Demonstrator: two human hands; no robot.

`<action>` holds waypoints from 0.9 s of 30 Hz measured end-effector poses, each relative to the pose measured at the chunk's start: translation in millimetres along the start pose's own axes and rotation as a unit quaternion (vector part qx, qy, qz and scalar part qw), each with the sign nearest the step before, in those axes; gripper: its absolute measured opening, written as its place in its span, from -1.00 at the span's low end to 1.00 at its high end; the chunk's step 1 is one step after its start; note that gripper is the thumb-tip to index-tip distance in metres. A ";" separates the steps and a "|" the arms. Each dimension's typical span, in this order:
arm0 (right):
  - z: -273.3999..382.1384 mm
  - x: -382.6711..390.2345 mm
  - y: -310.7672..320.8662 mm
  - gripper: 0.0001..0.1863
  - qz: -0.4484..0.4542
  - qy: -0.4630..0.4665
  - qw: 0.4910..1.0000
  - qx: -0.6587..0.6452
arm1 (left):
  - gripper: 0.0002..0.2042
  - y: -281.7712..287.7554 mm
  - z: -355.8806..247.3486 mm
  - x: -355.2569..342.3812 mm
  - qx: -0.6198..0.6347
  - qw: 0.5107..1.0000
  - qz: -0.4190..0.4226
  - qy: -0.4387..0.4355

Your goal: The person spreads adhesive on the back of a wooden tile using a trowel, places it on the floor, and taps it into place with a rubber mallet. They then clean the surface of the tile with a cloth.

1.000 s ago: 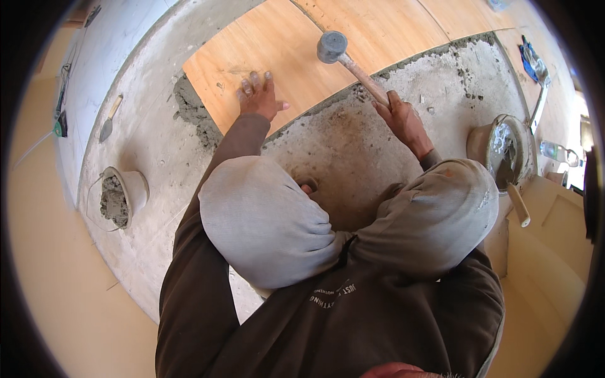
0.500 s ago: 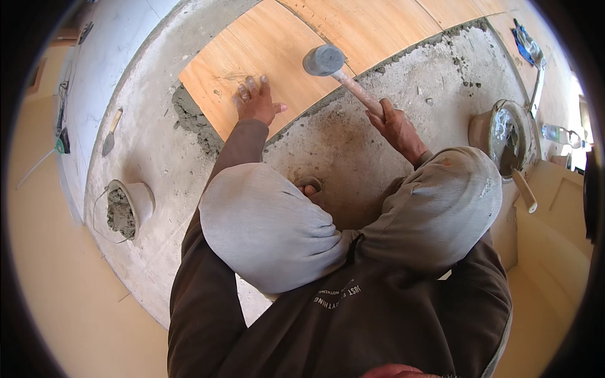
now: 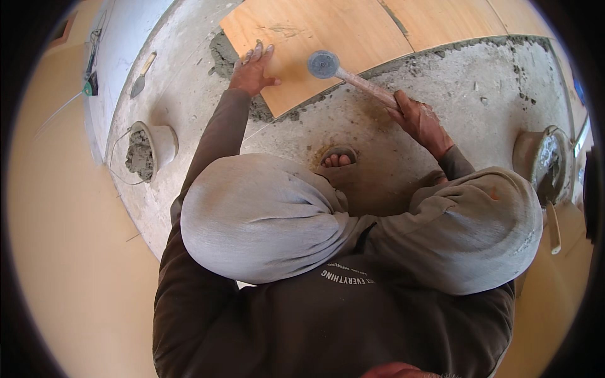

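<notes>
Neighbouring tiles (image 3: 454, 24) down; wood-look tile (image 3: 328, 38) at row's end on grey mortar (image 3: 225, 58), left hand (image 3: 251, 74) spread open across its edge, right hand (image 3: 421, 123) gripping rubber mallet (image 3: 353, 80). Nearer concrete floor (image 3: 466, 88) untiled.

Shows bare grey conc. flr (image 3: 183, 82), brown-stained nr ctr; has plain beige wall (image 3: 69, 246) at L, white surf. (image 3: 120, 57) upper L.

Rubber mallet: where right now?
Head view, upper centre: the rubber mallet is in the right hand, its head over the wood-look tile, right of the left hand.
</notes>
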State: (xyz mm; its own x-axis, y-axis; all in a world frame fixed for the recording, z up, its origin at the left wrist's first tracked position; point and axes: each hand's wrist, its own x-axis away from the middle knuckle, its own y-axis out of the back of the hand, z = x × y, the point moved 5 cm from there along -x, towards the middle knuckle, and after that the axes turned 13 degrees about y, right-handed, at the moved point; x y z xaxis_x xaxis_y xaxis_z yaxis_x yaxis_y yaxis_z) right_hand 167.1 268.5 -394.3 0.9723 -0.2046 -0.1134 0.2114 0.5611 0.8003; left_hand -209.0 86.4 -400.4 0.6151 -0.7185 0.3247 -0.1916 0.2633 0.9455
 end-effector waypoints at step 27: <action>39.9 -44.1 -29.5 -0.66 0.074 0.030 0.996 -0.042 | -0.23 -24.1 6.3 7.1 -0.090 0.994 -0.062 -0.008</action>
State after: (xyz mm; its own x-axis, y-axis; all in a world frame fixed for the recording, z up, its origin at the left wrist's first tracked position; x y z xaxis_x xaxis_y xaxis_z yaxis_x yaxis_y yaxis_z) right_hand 114.0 229.0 -389.4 0.9970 -0.0683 -0.0351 0.0710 0.6466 0.7595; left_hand -204.8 70.9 -420.8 0.6123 -0.7627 0.2084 0.0257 0.2826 0.9589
